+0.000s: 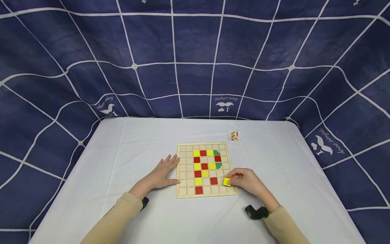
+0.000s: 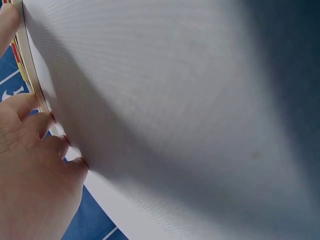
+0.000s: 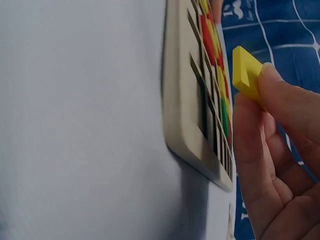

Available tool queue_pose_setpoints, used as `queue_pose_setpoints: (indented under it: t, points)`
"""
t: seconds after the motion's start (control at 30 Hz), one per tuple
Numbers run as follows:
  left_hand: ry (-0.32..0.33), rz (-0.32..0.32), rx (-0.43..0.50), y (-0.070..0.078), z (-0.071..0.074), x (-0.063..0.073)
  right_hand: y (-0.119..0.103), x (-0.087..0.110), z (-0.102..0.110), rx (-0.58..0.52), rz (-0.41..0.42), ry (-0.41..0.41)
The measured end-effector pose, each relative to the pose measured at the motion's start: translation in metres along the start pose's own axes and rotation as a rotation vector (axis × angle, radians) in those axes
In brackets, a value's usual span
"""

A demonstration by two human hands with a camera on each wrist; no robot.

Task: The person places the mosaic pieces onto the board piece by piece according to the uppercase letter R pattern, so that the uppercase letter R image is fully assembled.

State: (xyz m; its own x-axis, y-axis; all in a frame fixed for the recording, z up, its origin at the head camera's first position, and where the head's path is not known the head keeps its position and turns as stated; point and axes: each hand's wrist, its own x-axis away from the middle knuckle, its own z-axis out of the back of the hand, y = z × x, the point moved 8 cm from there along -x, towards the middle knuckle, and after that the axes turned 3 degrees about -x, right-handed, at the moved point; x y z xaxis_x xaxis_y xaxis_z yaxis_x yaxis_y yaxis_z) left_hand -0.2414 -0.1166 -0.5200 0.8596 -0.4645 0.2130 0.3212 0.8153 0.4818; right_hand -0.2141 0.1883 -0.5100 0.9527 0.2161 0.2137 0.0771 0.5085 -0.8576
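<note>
A wooden grid board point(image 1: 189, 194) lies on the table with red and yellow square tiles and two green rounded pieces set in its cells. My right hand point(image 1: 246, 180) pinches a yellow square tile point(image 1: 226, 182) between thumb and fingers, over the lower right part of the board. In the right wrist view the yellow tile point(image 3: 247, 75) is tilted and held above the board's surface. My left hand point(image 1: 161, 174) lies with fingers spread at the board's left edge, fingertips and thumb touching it. The left wrist view shows these fingers point(image 2: 37, 122) along the board's side.
A small printed pattern card point(image 1: 234, 135) lies beyond the board's far right corner. White cloth point(image 1: 146, 142) covers the table. A dark blue curtain point(image 1: 195, 81) with white lines hangs behind and at both sides. Black wrist straps point(image 1: 256, 212) sit at the cuffs.
</note>
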Motion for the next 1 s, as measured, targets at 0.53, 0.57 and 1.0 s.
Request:
queue_pose_setpoints:
  t: [0.53,0.57,1.0]
  points:
    - [0.001,0.020,0.001,-0.003,-0.002,-0.001,-0.013,0.004,-0.026,0.127,0.168,-0.070]
    - [0.001,0.022,0.001,-0.003,-0.002,-0.001,-0.013,0.004,-0.026,0.139,0.178,-0.063]
    - [-0.009,0.009,0.007,-0.002,-0.004,0.000,-0.016,0.003,-0.024,0.198,0.138,-0.066]
